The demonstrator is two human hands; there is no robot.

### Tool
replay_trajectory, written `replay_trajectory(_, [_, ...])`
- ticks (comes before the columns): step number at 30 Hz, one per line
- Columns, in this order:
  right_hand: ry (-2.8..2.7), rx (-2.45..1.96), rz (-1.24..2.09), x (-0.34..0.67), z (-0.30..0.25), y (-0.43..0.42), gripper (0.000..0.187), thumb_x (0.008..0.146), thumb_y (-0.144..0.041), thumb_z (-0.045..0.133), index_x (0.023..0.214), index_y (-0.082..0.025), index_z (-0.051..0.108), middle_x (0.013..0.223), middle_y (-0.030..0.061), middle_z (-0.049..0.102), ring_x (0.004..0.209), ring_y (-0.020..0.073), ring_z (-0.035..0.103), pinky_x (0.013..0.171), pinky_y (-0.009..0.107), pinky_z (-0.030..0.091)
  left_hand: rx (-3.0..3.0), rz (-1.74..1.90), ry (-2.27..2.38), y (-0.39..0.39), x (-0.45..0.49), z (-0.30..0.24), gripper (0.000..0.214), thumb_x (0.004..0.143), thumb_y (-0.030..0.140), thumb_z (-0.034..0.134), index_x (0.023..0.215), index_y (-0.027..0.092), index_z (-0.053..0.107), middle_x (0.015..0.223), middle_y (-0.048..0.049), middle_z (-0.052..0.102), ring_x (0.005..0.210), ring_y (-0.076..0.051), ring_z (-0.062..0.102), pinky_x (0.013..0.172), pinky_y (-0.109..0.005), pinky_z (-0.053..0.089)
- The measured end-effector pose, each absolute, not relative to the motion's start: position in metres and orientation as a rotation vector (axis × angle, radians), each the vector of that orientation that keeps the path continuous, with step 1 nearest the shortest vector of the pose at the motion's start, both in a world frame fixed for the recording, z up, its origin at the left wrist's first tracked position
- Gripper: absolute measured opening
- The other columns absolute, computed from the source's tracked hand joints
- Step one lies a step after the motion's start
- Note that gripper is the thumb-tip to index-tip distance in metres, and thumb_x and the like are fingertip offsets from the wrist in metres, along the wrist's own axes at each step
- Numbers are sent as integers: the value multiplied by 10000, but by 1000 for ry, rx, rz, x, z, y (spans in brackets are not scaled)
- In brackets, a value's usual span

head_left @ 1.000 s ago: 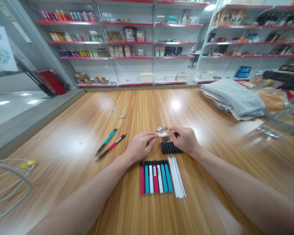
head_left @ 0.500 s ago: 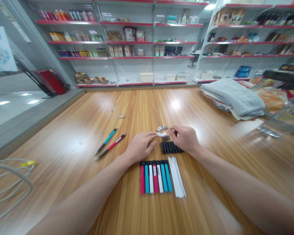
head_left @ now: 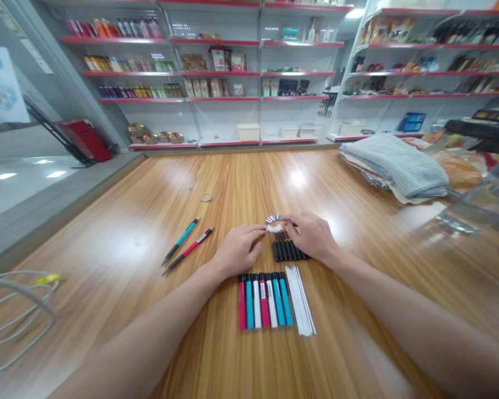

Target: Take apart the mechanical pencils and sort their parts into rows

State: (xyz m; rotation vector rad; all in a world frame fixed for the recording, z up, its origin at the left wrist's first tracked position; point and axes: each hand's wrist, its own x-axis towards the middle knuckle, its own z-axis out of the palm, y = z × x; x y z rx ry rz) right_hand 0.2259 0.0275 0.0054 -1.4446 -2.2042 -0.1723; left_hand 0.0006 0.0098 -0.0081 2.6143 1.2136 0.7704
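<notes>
My left hand (head_left: 235,250) lies on the wooden table (head_left: 120,233), its fingers closed in a pinch beside a small fan of white and silver parts (head_left: 274,223). My right hand (head_left: 311,235) pinches at the same fan from the right; what either pinch holds is too small to name. Just below the fan sit a row of black grips (head_left: 289,250), a row of red, teal and white pen barrels (head_left: 264,299), and white refill tubes (head_left: 300,299). Two assembled pens, one teal (head_left: 181,240) and one red (head_left: 188,250), lie to the left.
A grey cable (head_left: 14,310) loops at the table's left edge. Folded striped cloth (head_left: 397,166) and packaged goods sit at the right. A small ring (head_left: 207,197) lies farther back. Store shelves (head_left: 216,72) line the rear wall.
My right hand has slid a little left, bringing its fingertips onto the fan of small parts. My left hand has barely moved.
</notes>
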Motion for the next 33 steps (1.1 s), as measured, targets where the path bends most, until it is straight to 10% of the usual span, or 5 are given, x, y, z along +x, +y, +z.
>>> replay_trajectory(33, [-2145, -1261, -82, 225, 5, 31, 249, 907, -245, 450, 1045, -199, 652, 891, 65, 669, 853, 190, 584, 745, 295, 443, 2554, 870, 1157, 10, 1, -8, 280, 847, 154, 477, 1096, 211, 590, 1233, -62, 577, 1119, -223, 545, 973, -411, 441])
